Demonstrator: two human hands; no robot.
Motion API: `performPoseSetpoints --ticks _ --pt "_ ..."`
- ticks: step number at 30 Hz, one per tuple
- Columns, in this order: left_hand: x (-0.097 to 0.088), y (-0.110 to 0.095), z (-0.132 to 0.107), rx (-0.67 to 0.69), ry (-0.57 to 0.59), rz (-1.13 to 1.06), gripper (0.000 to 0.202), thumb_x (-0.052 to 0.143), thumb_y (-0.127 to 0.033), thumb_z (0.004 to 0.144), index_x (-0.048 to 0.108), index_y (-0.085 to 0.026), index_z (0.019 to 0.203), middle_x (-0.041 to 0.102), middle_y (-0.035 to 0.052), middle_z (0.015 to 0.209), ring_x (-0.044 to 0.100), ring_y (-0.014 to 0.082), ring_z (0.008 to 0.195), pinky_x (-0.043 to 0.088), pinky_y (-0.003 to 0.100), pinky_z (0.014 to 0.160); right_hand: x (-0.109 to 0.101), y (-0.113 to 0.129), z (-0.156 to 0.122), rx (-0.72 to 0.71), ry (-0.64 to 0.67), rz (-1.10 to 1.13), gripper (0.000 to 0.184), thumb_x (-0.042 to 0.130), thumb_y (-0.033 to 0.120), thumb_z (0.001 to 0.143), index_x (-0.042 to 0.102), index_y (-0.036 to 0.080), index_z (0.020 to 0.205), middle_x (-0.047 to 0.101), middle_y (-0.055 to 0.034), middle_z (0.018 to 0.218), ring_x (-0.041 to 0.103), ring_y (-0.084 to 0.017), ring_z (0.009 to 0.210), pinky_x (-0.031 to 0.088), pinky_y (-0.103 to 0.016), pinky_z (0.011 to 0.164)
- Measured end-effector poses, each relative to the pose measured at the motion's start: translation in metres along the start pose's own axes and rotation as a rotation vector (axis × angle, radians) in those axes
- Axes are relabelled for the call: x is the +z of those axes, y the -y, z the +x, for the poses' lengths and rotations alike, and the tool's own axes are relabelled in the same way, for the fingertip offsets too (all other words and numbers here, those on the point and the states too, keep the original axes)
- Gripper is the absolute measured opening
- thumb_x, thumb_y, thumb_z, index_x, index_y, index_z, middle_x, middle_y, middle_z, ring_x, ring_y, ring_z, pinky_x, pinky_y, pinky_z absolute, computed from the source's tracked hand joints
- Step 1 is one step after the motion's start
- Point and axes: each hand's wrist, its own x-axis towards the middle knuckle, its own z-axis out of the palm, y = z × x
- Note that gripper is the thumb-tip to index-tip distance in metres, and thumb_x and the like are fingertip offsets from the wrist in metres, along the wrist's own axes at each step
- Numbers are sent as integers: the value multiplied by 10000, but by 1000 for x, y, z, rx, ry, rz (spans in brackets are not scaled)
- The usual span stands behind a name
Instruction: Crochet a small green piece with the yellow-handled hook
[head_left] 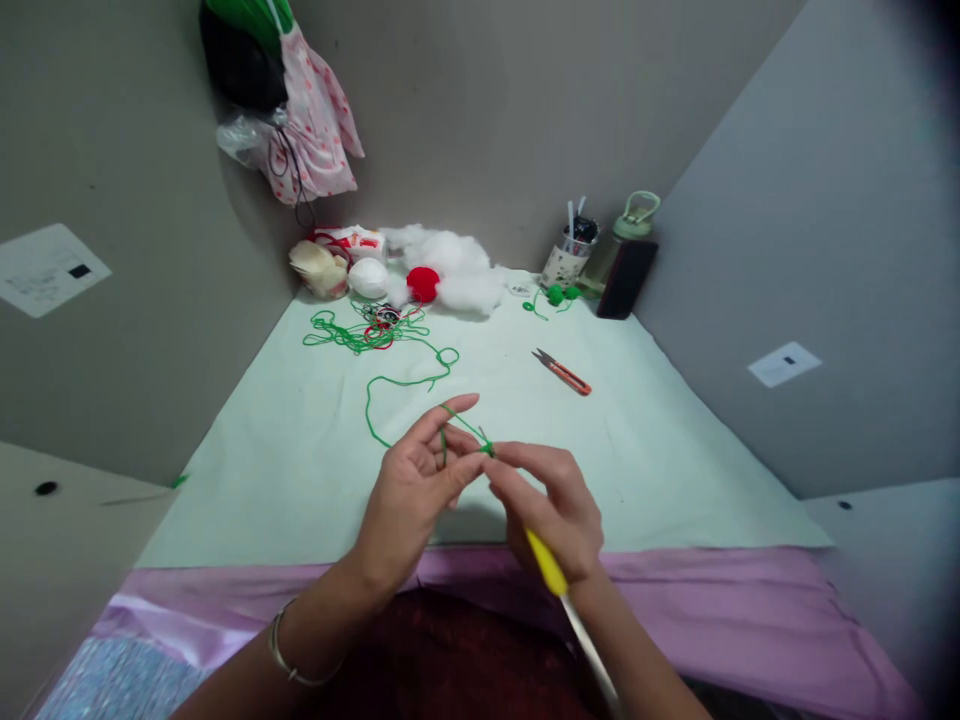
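My left hand [416, 480] pinches a strand of green yarn [405, 381], which runs over its raised forefinger to a small green knot at the fingertips. My right hand [555, 505] is closed around a crochet hook with a yellow handle [546, 563], and its tip meets the green knot between both hands. The yarn trails away across the pale green cloth [300, 450] to a loose tangle [360, 335] near the back. Both hands hover above the cloth's front edge.
Orange-handled thread snips [564, 373] lie right of centre. At the back are white stuffing [457, 265], a red ball [423, 284], a white ball [368, 278], small green crochet pieces [556, 295], a cup of tools [568, 255] and a bottle [622, 245]. Grey partition walls enclose the table; bags [296, 120] hang at the back left.
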Motion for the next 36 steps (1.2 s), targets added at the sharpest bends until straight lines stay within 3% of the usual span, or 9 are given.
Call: performPoseSetpoints --ticks 4,7,10,16,21,24,26,30,36 --pt "-3 -6 4 -213 98 -252 482 859 -238 815 738 -178 1277 585 -66 752 264 -11 470 435 148 576 1 2 -2 104 -58 118 425 653 60 940 744 312 1270 760 -72 1116 723 -226 983 605 -369 814" --pt "-6 -7 5 -209 88 -294 396 828 -191 829 766 -174 1220 604 -76 774 224 -26 449 538 218 799 -2 2 9 392 -144 450 260 565 145 1015 776 281 1085 736 -43 906 675 -191 791 570 -360 705" --pt "-5 -4 5 -157 110 -228 391 824 -211 835 771 -204 1223 635 -63 825 267 -16 463 534 245 825 0 1 18 538 -186 677 214 564 217 1034 765 255 970 715 -32 851 625 -159 691 538 -333 642" --pt "-1 3 1 -41 76 -31 356 854 -290 820 805 -228 1167 661 3 856 458 82 656 398 194 577 5 5 13 408 -111 489 269 595 140 1008 781 299 1119 787 -49 990 721 -206 872 601 -371 725" --pt "-2 3 3 -116 62 -157 486 877 -286 794 768 -204 1260 569 -48 715 340 56 560 408 191 587 1 4 4 179 -31 185 471 691 63 924 747 348 1295 766 -72 1147 729 -232 1009 614 -377 806" --pt "-5 0 7 -242 107 -299 399 854 -247 801 793 -154 1184 463 -94 627 251 33 506 537 283 835 -3 1 9 341 -95 347 356 638 88 969 784 334 1182 761 -42 1003 706 -194 882 586 -352 745" --pt "-6 0 8 -220 89 -308 326 849 -223 794 814 -168 1114 528 -73 689 299 28 516 531 324 942 -3 1 15 492 -160 524 270 601 129 1004 797 307 1056 731 -18 887 653 -157 747 549 -329 680" --pt "-5 2 5 -88 92 -122 326 859 -248 802 825 -242 1126 687 12 899 567 114 788 491 265 874 1 0 20 563 -121 732 194 628 203 1005 803 280 971 750 -33 923 669 -167 795 546 -328 695" --pt "-5 1 0 -26 78 33 330 831 -291 844 821 -278 1173 667 32 942 545 145 828 449 245 732 1 -5 16 660 -122 787 151 645 281 1005 791 246 990 784 -48 928 670 -165 747 565 -338 706"
